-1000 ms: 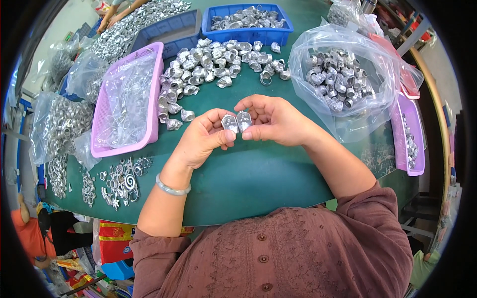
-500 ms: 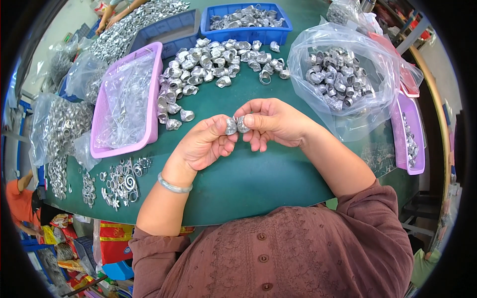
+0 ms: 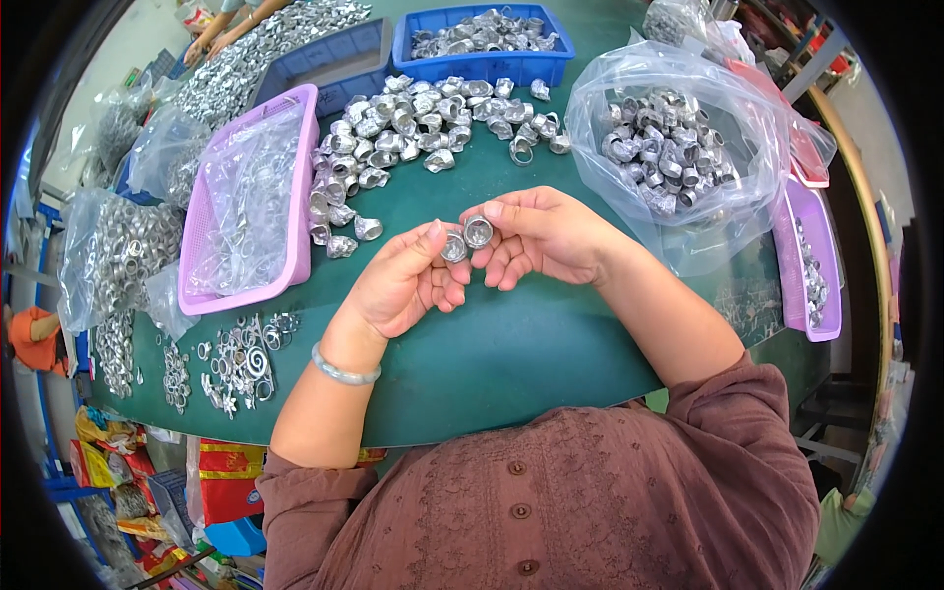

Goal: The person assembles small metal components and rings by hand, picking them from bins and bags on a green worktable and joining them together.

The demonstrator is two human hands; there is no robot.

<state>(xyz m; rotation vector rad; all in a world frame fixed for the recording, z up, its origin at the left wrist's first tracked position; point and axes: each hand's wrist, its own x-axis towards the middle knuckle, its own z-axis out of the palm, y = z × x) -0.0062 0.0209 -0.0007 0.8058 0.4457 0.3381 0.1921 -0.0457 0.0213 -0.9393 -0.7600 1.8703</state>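
Between the thumb and fingers of my left hand is a silver metal ring. Right beside it, my right hand pinches a second silver ring, its round opening facing up toward me. The two rings sit edge to edge or nearly so; I cannot tell if they touch. Both hands are raised over the green table. Just beyond them spreads a loose pile of chunky silver rings. To the right, an opened clear plastic bag holds many more such rings.
A pink basket lined with clear plastic stands at left. Blue bins line the back. Small silver ornaments lie near the left table edge. Another pink basket sits far right. At upper left, another person's hands reach over silver pieces.
Both rings have been turned so their round openings now show. My right hand has risen slightly with its ring, now a little higher than the left one.
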